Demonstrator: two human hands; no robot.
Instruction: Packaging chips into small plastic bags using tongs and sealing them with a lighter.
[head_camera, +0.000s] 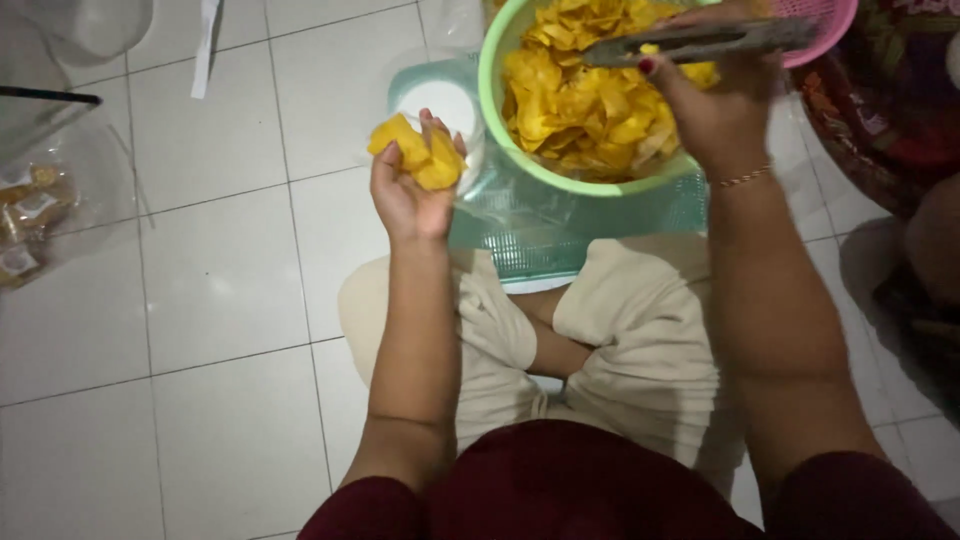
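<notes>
- left hand (405, 195): fingers (430, 128) curled around a clump of yellow chips (418, 152), held just beside the green bowl (492, 90)
- right hand (715, 110): clenched on metal tongs (690, 42) over the bowl's heap
- chips look light and brittle (cup them, don't squeeze)
- 1 white tiled floor (220, 270), dim room

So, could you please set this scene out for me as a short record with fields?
Setting: a person sits cross-legged on a white tiled floor
Left hand: raised, holding a clear bag of yellow chips
Right hand: gripping metal tongs over the bowl
Bowl: green bowl full of yellow chips
Under the bowl: pale green plastic tray
Behind the bowl: pink basket
Far left: packed clear bags on the floor
</notes>
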